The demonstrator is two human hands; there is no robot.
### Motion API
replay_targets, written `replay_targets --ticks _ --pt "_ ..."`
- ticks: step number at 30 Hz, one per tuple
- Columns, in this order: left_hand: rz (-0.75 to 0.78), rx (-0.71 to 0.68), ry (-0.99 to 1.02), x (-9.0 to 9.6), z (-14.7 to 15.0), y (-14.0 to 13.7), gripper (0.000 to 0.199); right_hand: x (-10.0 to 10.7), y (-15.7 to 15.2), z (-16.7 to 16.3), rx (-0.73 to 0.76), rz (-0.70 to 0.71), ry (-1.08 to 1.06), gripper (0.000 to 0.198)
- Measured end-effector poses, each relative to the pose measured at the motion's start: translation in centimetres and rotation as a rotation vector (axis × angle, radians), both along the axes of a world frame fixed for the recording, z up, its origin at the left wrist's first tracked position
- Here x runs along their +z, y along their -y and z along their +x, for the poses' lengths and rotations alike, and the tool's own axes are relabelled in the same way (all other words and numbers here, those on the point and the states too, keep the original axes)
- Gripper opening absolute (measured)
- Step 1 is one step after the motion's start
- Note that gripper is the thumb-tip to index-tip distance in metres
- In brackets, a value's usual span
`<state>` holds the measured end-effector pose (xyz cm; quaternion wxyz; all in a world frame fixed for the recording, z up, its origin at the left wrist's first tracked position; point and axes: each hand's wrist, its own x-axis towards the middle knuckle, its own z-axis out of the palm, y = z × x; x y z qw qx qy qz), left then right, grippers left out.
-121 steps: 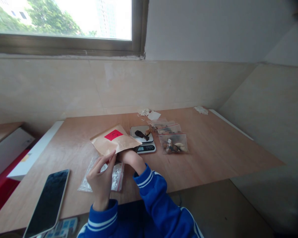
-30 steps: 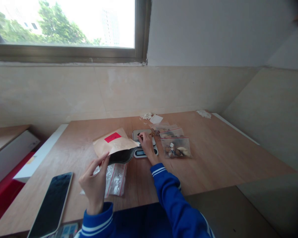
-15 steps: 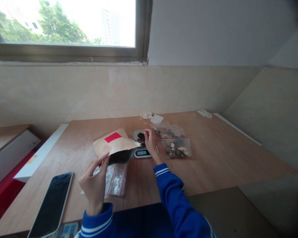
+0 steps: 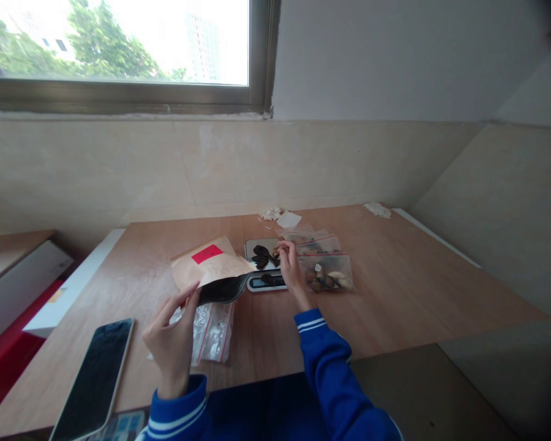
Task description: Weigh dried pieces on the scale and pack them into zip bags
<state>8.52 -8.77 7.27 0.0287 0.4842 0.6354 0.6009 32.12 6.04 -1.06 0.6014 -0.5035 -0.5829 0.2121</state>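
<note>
My left hand pinches the near edge of a brown paper bag with a red label, tilting it so its dark open mouth faces me. My right hand is over the right side of a small digital scale, thumb and fingertips pressed together. What they hold, if anything, I cannot make out. Several dark dried pieces lie on the scale's plate. One more dark piece rests across the display. The hand partly hides the plate.
Filled zip bags stand right of the scale. Flat zip bags lie under the paper bag. A phone is at the left front. White scraps and a paper piece are at the back, more scraps further right.
My right hand has shifted a little to the right, uncovering more dark pieces on the plate. A dark piece now lies over the display. The left hand and paper bag stay in place.
</note>
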Motion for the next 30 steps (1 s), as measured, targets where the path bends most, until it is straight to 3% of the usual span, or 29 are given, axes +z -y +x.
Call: replay_targets --ticks 9,19,24,30 --pt "-0.004 -0.001 -0.011 -0.1 -0.2 0.0 0.027 -1.3 -1.7 0.9 0.114 0.049 0.006 0.027" --pt "-0.032 0.009 -0.006 -0.1 -0.4 0.0 0.031 0.3 -5.2 -0.4 0.064 -0.013 0.653 0.031" --pt "-0.023 0.003 -0.008 -0.1 -0.5 0.1 0.029 1.5 -3.2 -0.3 0.066 0.026 0.664 0.031" --pt "-0.018 0.005 -0.029 -0.2 -0.4 0.1 0.026 2.1 2.6 -0.8 0.074 0.047 0.559 0.025"
